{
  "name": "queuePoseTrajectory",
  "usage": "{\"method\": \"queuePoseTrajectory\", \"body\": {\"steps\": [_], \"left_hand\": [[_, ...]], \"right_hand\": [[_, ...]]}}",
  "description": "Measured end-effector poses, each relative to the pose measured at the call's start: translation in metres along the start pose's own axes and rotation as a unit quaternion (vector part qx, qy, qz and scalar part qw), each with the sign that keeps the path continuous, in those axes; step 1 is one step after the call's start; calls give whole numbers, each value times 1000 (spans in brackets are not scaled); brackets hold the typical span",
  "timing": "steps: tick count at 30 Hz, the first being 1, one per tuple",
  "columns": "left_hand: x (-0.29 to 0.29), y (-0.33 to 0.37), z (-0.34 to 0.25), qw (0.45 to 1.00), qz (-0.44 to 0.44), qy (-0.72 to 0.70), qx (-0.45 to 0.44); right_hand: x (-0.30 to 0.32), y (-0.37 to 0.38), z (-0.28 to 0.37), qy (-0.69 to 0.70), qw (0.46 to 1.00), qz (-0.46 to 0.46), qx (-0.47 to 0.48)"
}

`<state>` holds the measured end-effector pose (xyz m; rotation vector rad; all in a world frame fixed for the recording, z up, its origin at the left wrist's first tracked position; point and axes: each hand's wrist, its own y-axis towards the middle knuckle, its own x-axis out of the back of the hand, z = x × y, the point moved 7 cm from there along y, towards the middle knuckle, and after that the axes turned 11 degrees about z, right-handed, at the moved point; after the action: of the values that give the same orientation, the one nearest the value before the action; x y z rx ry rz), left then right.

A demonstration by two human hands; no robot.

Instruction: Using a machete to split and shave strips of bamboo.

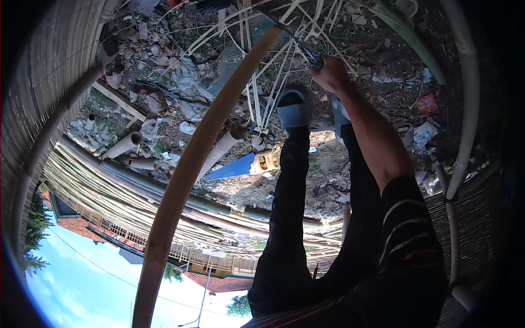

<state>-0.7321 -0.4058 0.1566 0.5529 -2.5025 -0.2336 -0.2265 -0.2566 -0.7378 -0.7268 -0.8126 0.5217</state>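
Observation:
My right hand (330, 75) is closed around the dark handle of a long, thin-bladed knife (298, 42). Its blade slants up and left, across the upper end of a long split bamboo pole (205, 136). Whether blade and bamboo touch, I cannot tell. The brown pole runs down to the lower left edge of the view. My left hand does not show anywhere. Thin pale bamboo strips (256, 93) lie strewn on the ground around the pole's upper end, near my sandalled foot (294, 109).
A handsaw (240, 166) with a blue blade lies left of my legs. Cut bamboo tubes (123, 145) and a long stack of bamboo poles (131, 188) lie at left. A woven bamboo wall (52, 65) stands far left. Thick green bamboo (467, 104) curves along the right. Litter covers the ground.

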Motion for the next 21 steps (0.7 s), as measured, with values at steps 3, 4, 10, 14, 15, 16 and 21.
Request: {"method": "queuePoseTrajectory", "body": {"steps": [3, 4, 10, 14, 15, 16, 21], "left_hand": [[-3, 10, -29, 999, -1, 40, -5], [-4, 9, -29, 999, -4, 38, -4], [-2, -4, -6, 1000, -28, 13, 0], [-8, -9, -2, 998, -57, 1, -9], [-11, -10, -4, 998, -64, 3, -14], [-13, -10, -6, 997, -73, 1, -18], [-15, -12, -11, 993, -117, -3, -20]], "right_hand": [[-24, -29, 70, 45, 988, 19, 148], [-23, -28, 60, 46, 988, 18, 146], [2, -18, -18, 47, 998, 22, -27], [9, -101, 11, 103, 993, 24, -47], [12, -129, 37, 108, 993, 14, -47], [19, -163, 69, 112, 993, 4, -47], [58, -312, 265, 151, 935, 90, 309]]}}
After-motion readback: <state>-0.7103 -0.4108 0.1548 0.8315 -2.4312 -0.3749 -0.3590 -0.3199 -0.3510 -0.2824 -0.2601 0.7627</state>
